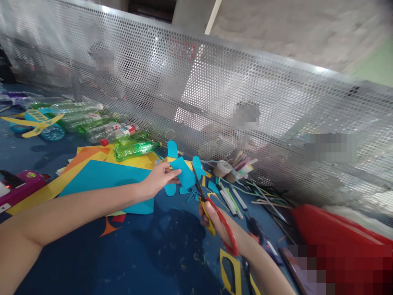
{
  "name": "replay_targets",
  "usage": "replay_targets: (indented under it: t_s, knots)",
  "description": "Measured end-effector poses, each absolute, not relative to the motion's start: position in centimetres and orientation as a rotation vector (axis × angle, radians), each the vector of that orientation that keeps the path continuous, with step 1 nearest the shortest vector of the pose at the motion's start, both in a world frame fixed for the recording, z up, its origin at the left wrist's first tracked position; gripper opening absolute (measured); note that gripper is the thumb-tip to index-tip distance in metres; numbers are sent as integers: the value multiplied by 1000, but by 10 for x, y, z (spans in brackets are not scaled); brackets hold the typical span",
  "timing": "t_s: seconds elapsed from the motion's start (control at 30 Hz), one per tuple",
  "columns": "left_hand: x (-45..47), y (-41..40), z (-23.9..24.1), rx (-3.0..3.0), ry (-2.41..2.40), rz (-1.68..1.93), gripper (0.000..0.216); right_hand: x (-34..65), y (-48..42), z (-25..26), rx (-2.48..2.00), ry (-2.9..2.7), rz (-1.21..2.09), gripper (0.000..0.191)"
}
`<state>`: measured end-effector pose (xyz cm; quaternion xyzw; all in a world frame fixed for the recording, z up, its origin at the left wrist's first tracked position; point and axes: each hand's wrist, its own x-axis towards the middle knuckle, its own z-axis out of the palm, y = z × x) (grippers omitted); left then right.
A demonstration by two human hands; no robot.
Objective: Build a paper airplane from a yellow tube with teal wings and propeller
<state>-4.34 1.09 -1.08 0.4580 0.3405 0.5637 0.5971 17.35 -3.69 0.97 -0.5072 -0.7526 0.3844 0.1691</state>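
My left hand (pixel 159 179) pinches a small piece of blue paper (pixel 184 172) and holds it above the blue table. My right hand (pixel 219 223) grips red and yellow scissors (pixel 211 209), fingers through the handles. The dark blades point up and away into the lower edge of the blue paper. Small blue offcuts (pixel 172 189) lie on the table just below the paper.
Large blue (pixel 104 176), orange and yellow paper sheets lie at left. Several green and clear plastic bottles (pixel 135 149) lie along a perforated metal screen (pixel 245 82). Tape rolls (pixel 222 168), sticks and pens lie at right, near a red bag (pixel 331 229). A yellow paper plane (pixel 33 123) sits far left.
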Motion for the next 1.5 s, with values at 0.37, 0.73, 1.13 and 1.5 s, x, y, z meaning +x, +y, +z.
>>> replay_targets:
  t_s: [0.37, 0.73, 1.13, 1.5]
  knots:
    - [-44, 10, -11, 1083, 803, 1321, 23, 173, -38, 8, -1420, -2104, 1178, 50]
    - [-45, 13, -15, 1149, 827, 1308, 21, 175, -39, 7, -1475, -2140, 1107, 51]
    - [-45, 12, -14, 1185, 835, 1280, 15, 172, -39, 6, -1444, -2124, 1150, 49]
    - [-46, 13, -13, 1169, 896, 1288, 20, 177, -31, -2, -1539, -2163, 1020, 51]
